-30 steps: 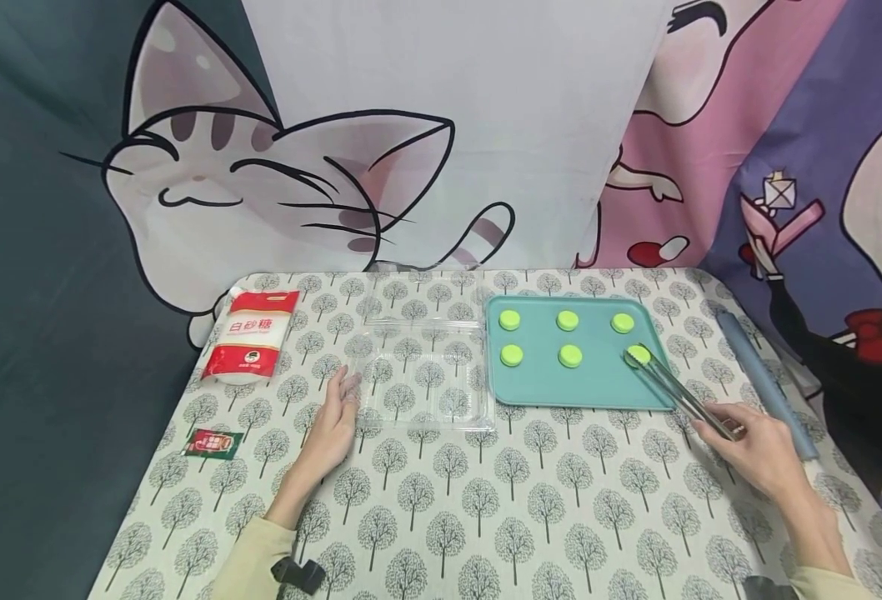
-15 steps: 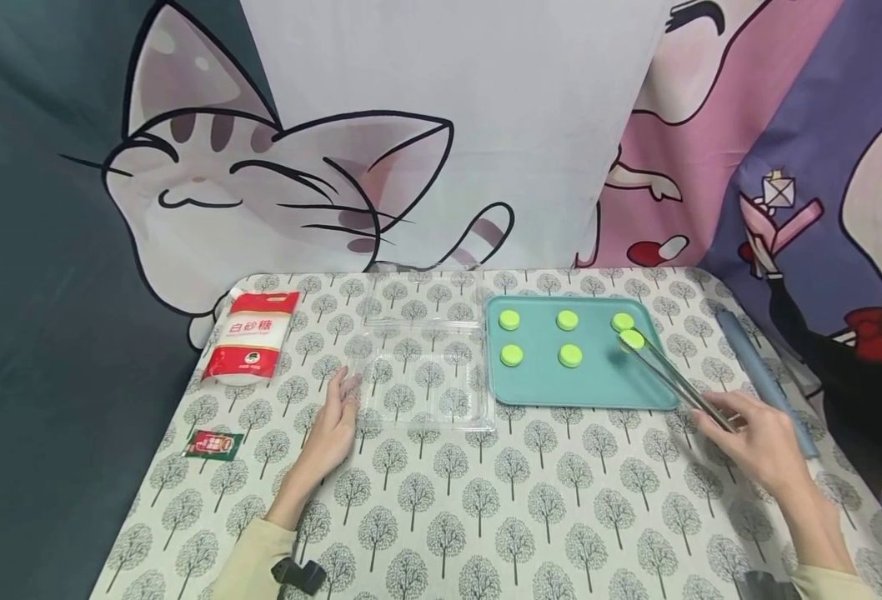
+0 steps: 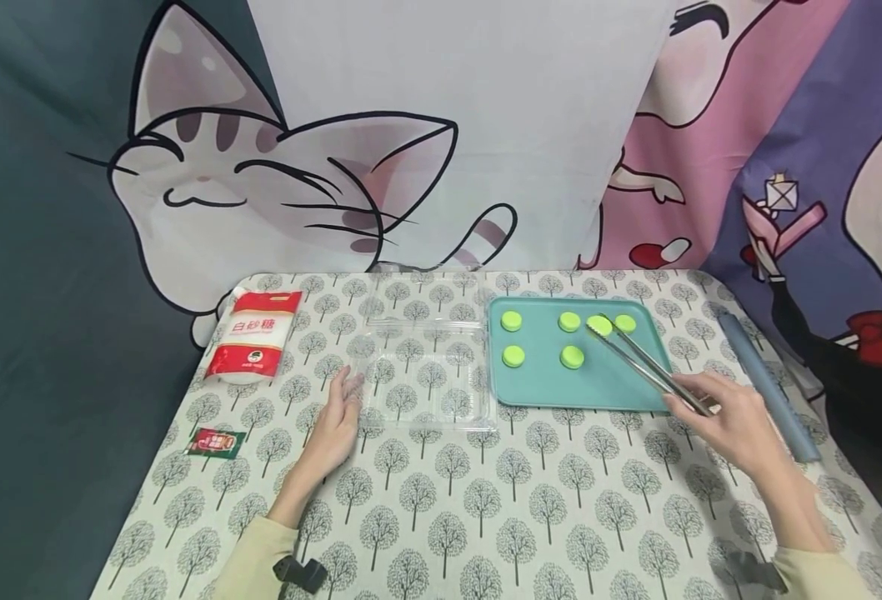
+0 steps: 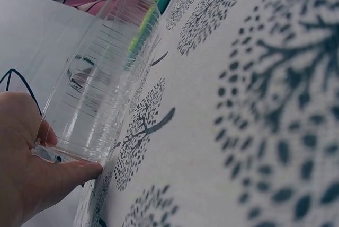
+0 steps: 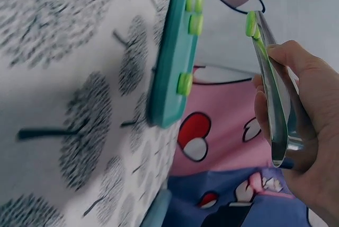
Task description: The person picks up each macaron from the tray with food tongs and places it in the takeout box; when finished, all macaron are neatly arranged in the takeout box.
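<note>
My left hand (image 3: 336,425) holds the left side of a clear plastic box (image 3: 429,427), whose hinged lid (image 3: 422,321) lies opened toward the back. In the left wrist view the thumb lies along the box's lower edge and the fingers curl at its side (image 4: 90,94). My right hand (image 3: 734,421) grips metal tongs (image 3: 643,368). A bright green macaron (image 3: 600,326) is pinched between the tong tips, raised over the teal tray (image 3: 538,392). Several more green macarons (image 3: 513,357) sit on the tray. The right wrist view shows the tongs (image 5: 275,99) clear of the tray, macaron at the tip.
A red and white sugar bag (image 3: 253,337) lies at the back left, with a small red and green packet (image 3: 216,443) nearer. A blue-grey roll (image 3: 767,387) lies along the right side. A printed curtain (image 3: 546,125) hangs behind the table.
The tongs have lifted the front right macaron off the tray and carried it leftward, with my right hand moving left too. My left hand has stayed on the box.
</note>
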`<action>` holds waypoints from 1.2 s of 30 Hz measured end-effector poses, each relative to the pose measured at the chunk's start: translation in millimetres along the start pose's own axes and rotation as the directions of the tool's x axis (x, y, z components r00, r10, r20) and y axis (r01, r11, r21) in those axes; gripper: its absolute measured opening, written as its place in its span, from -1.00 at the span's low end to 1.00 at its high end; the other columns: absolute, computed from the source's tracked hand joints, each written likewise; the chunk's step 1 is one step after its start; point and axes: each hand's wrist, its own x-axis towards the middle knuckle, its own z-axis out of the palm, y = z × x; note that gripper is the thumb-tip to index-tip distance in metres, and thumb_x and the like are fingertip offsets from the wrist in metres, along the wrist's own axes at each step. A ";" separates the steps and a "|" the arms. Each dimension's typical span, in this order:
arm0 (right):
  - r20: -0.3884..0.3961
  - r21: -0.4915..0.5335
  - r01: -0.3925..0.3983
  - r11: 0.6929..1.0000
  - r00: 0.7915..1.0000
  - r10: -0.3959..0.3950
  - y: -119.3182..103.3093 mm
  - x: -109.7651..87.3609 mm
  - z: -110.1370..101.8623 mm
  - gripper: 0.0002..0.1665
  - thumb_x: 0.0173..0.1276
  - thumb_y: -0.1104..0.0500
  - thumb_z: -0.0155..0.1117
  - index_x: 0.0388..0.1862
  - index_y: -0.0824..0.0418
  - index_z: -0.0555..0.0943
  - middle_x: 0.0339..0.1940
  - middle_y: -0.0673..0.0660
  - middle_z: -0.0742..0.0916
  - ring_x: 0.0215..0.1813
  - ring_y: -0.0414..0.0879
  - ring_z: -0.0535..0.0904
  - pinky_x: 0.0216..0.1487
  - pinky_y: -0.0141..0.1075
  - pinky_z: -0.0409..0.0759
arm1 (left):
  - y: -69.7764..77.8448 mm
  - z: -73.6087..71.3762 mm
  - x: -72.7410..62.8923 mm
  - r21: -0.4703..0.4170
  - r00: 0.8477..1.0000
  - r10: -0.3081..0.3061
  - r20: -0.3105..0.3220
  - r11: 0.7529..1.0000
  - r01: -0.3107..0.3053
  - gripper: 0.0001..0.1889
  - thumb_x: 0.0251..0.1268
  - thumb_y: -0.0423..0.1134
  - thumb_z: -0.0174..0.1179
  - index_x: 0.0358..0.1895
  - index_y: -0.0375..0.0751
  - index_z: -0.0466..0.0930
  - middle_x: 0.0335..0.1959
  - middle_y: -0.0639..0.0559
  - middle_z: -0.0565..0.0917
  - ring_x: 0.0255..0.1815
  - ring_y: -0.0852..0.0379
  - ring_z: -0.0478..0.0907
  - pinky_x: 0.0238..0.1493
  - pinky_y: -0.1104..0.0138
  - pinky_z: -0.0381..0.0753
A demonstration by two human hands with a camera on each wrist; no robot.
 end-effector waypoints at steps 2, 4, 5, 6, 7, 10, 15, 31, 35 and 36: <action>0.007 0.016 0.016 1.000 1.000 -0.016 -4.4 5.0 3.0 -0.58 -0.03 0.33 0.57 -0.10 0.31 0.75 -0.32 0.18 0.80 -0.36 -0.48 0.56 -0.38 -0.66 0.53 | 0.2 0.2 0.1 0.000 1.000 -0.001 0.001 1.000 0.001 -0.38 0.65 -0.27 -0.27 0.64 -0.22 -0.23 0.60 -0.23 0.22 0.62 -0.24 0.12 0.66 -0.14 -0.05; 0.014 0.024 0.031 0.999 0.999 -0.031 -8.6 9.8 6.0 -0.57 -0.03 0.34 0.57 -0.09 0.32 0.75 -0.28 0.20 0.80 -0.35 -0.44 0.56 -0.34 -0.68 0.52 | 0.5 0.5 -0.1 0.000 1.000 -0.002 0.003 1.000 0.002 -0.37 0.65 -0.28 -0.27 0.64 -0.22 -0.23 0.60 -0.23 0.22 0.62 -0.24 0.12 0.65 -0.14 -0.05; 0.018 0.026 0.039 0.999 0.999 -0.040 -10.5 12.2 7.4 -0.56 -0.03 0.34 0.57 -0.09 0.32 0.75 -0.28 0.19 0.80 -0.35 -0.42 0.57 -0.34 -0.68 0.52 | 0.6 0.7 -0.3 0.001 1.000 -0.003 0.003 1.000 0.003 -0.37 0.65 -0.28 -0.27 0.64 -0.22 -0.23 0.60 -0.23 0.22 0.62 -0.25 0.12 0.65 -0.14 -0.05; 0.021 0.028 0.049 0.998 0.999 -0.050 -12.7 14.6 8.8 -0.55 -0.04 0.34 0.57 -0.08 0.32 0.74 -0.28 0.18 0.80 -0.35 -0.40 0.57 -0.34 -0.67 0.52 | 0.7 0.9 -0.4 0.001 1.000 -0.003 0.003 1.000 0.003 -0.37 0.65 -0.28 -0.26 0.64 -0.22 -0.23 0.60 -0.24 0.22 0.61 -0.25 0.12 0.65 -0.15 -0.05; 0.024 0.035 0.060 0.998 0.998 -0.061 -14.7 17.1 10.3 -0.55 -0.04 0.34 0.57 -0.08 0.32 0.74 -0.31 0.16 0.79 -0.36 -0.38 0.57 -0.36 -0.66 0.52 | 0.9 1.2 -0.6 0.002 1.000 -0.004 0.002 1.000 0.004 -0.37 0.65 -0.27 -0.26 0.64 -0.22 -0.23 0.60 -0.24 0.22 0.61 -0.25 0.12 0.65 -0.15 -0.05; 0.033 0.052 0.096 0.994 0.995 -0.098 -21.0 25.1 15.0 -0.54 -0.05 0.34 0.57 -0.07 0.31 0.74 -0.35 0.09 0.78 -0.38 -0.33 0.58 -0.38 -0.63 0.52 | 1.2 1.8 -1.2 0.009 1.000 -0.006 -0.002 1.000 0.006 -0.37 0.65 -0.26 -0.25 0.64 -0.22 -0.23 0.60 -0.23 0.21 0.61 -0.25 0.13 0.64 -0.16 -0.05; 0.040 0.083 0.168 0.982 0.984 -0.172 -33.1 40.6 26.1 -0.56 -0.04 0.34 0.56 -0.09 0.30 0.75 -0.37 0.02 0.75 -0.40 -0.25 0.59 -0.38 -0.59 0.54 | 2.0 1.9 -1.8 0.013 1.000 -0.009 -0.003 1.000 0.009 -0.37 0.65 -0.25 -0.26 0.65 -0.21 -0.24 0.61 -0.22 0.20 0.62 -0.24 0.12 0.65 -0.16 -0.09; 0.107 0.254 0.282 0.925 0.942 -0.317 -76.6 82.2 73.1 -0.58 0.05 0.30 0.54 -0.06 0.35 0.73 -0.35 0.10 0.75 -0.40 -0.17 0.59 -0.42 -0.42 0.63 | 3.4 0.8 -2.0 0.001 1.000 -0.018 0.000 1.000 0.018 -0.37 0.65 -0.26 -0.26 0.65 -0.19 -0.25 0.60 -0.22 0.21 0.62 -0.20 0.13 0.67 -0.13 -0.11; 0.159 0.284 0.283 0.916 0.928 -0.336 -87.9 92.6 83.4 -0.63 0.17 0.25 0.49 -0.03 0.36 0.72 -0.33 0.13 0.75 -0.41 -0.17 0.57 -0.44 -0.41 0.62 | 3.1 1.0 -1.2 -0.003 1.000 -0.025 0.000 1.000 0.025 -0.37 0.66 -0.24 -0.27 0.65 -0.18 -0.25 0.60 -0.24 0.21 0.62 -0.22 0.13 0.66 -0.13 -0.09; 0.174 0.295 0.280 0.913 0.924 -0.340 -90.6 95.3 85.7 -0.64 0.20 0.24 0.47 -0.03 0.36 0.72 -0.33 0.13 0.75 -0.41 -0.17 0.57 -0.45 -0.41 0.62 | 3.1 1.2 -0.9 -0.005 1.000 -0.027 0.001 1.000 0.027 -0.37 0.66 -0.24 -0.27 0.65 -0.18 -0.25 0.60 -0.24 0.21 0.62 -0.23 0.13 0.66 -0.13 -0.09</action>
